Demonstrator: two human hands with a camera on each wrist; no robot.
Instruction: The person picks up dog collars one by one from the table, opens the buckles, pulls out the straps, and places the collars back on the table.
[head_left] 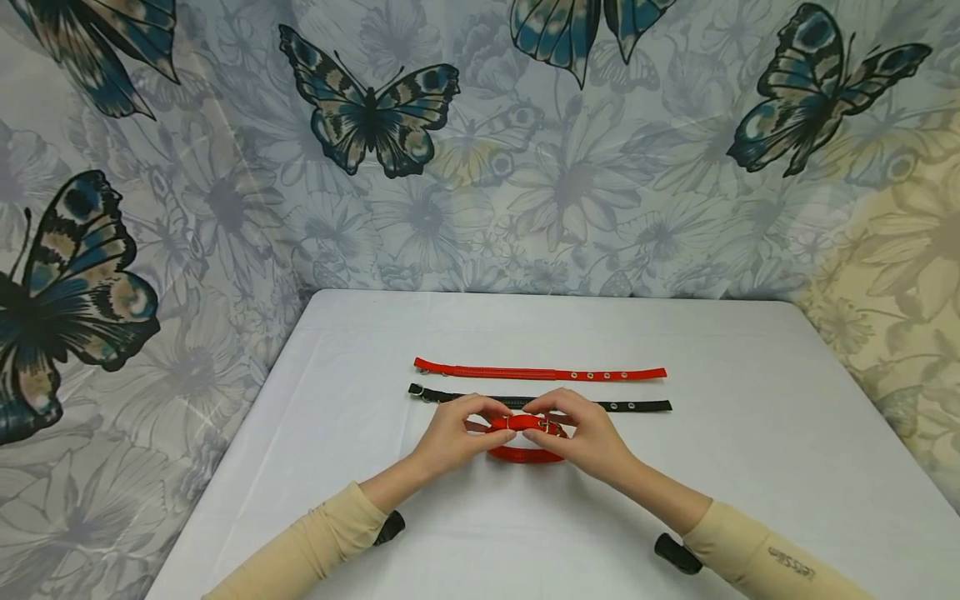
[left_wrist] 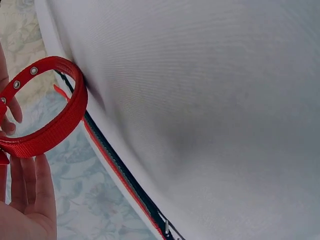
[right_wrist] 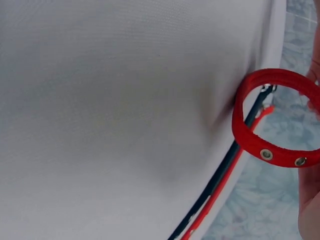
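A red buckle collar [head_left: 527, 455], closed into a loop, is held between both hands over the middle of the white table. My left hand [head_left: 450, 433] pinches the collar's left side with thumb and fingers. On the other side, my right hand [head_left: 592, 435] pinches it beside the metal buckle [head_left: 547, 427]. Metal-rimmed holes show along the red band [left_wrist: 56, 62] in the left wrist view. In the right wrist view the loop [right_wrist: 242, 120] stands round, its lower part close to the cloth; the right fingertips are partly cut off there.
Beyond the hands a black collar [head_left: 637, 407] lies stretched out flat. Behind it and parallel lies another red collar [head_left: 510, 372]. The white-covered table [head_left: 360, 333] ends at a butterfly-patterned cloth backdrop [head_left: 465, 225].
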